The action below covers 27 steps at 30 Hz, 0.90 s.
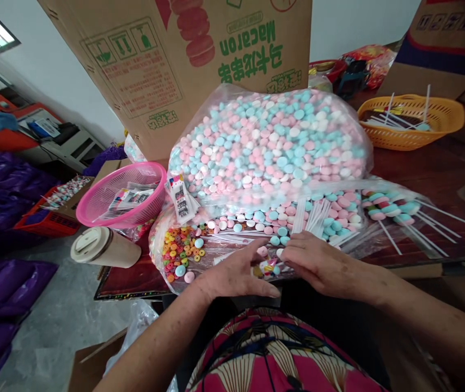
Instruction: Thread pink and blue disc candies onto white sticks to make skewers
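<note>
My left hand (234, 272) is at the front edge of the table, thumb and fingers apart. Between it and my right hand (316, 258) lies a small shiny wrapper (268, 267) with yellow and pink print, partly hidden by the fingers. My right hand's fingers are curled together beside a white candy (280, 252); what they hold, if anything, is hidden. Just beyond the hands are loose pink, blue and white candies (283, 232), a bunch of white sticks (318, 218) and a heap of colourful ring candies (181, 245).
A large clear bag of pastel candies (273, 141) rises behind, before a cardboard box (200, 98). At left stand a pink basket (154, 198) with printed packets and a lidded cup (122, 249). Candy skewers (396, 207) and a yellow basket (412, 139) are at right.
</note>
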Tool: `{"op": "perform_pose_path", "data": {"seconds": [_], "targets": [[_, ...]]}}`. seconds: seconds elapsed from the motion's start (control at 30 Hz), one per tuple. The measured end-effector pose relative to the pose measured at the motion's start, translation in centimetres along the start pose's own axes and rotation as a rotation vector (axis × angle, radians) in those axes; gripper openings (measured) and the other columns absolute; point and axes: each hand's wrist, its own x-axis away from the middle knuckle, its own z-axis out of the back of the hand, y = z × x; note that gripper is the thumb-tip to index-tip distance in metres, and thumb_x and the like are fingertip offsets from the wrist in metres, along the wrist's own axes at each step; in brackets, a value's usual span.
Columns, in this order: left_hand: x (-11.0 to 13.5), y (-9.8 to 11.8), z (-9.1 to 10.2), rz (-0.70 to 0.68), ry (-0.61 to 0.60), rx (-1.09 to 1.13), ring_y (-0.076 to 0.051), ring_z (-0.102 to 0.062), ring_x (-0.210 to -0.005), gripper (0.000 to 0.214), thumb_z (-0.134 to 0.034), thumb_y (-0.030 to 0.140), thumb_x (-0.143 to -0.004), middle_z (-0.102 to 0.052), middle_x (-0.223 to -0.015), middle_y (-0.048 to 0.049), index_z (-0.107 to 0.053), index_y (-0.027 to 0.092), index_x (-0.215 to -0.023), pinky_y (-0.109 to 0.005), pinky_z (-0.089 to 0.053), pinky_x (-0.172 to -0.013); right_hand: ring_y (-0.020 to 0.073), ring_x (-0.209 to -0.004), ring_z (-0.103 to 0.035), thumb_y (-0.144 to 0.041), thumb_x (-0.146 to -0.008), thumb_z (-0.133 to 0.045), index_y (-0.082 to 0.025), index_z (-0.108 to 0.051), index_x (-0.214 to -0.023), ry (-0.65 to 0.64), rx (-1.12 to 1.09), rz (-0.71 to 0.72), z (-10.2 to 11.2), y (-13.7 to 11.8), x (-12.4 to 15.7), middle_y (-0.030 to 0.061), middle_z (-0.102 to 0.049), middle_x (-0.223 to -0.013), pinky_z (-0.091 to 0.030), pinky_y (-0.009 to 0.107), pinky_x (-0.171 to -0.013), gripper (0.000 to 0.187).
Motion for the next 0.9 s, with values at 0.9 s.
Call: {"op": "perform_pose_path", "data": {"seconds": [0.9], "targets": [[-0.6,-2.6,-3.3,-0.039,0.552,0.256,-0.015,-0.052,-0.073,0.021,-0.05,0.031,-0.08,-0.06,-0.073,-0.0015,-0.062,0.014,-0.076,-0.027,-0.043,-0.071,0.0202,-0.09,-0.054,-0.007,-0.079,-0.043,-0.016,-0.039,-0.133,0.085,-0.221,-0.104,-3.4,-1.3,-2.9,0.0104,-0.06,-0.099,-0.045,0.037,-0.079,0.055]]}}
